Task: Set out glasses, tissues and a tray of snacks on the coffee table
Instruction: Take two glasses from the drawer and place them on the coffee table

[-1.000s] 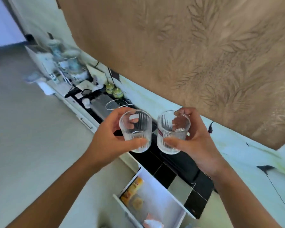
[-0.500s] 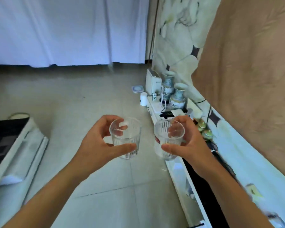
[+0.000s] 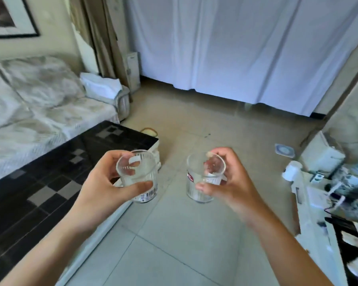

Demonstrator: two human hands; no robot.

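Note:
My left hand (image 3: 103,186) grips a clear ribbed glass (image 3: 141,174) upright, thumb in front and fingers behind the rim. My right hand (image 3: 229,182) holds a second ribbed glass (image 3: 198,182) with a red label, also upright. Both glasses hang in the air at chest height, a hand's width apart. The left glass is just over the right edge of the black tiled coffee table (image 3: 50,174), which fills the lower left. The right glass is above the floor.
A pale sofa (image 3: 29,104) stands behind the coffee table with a folded white cloth (image 3: 99,85) on its arm. White curtains (image 3: 236,48) cover the far wall. A low white cabinet (image 3: 318,223) with cluttered items runs along the right. Tiled floor (image 3: 184,234) lies between.
The view has swung left from the cabinet and wall towards the sofa and coffee table. Both hands keep their hold on the glasses, now slightly farther apart.

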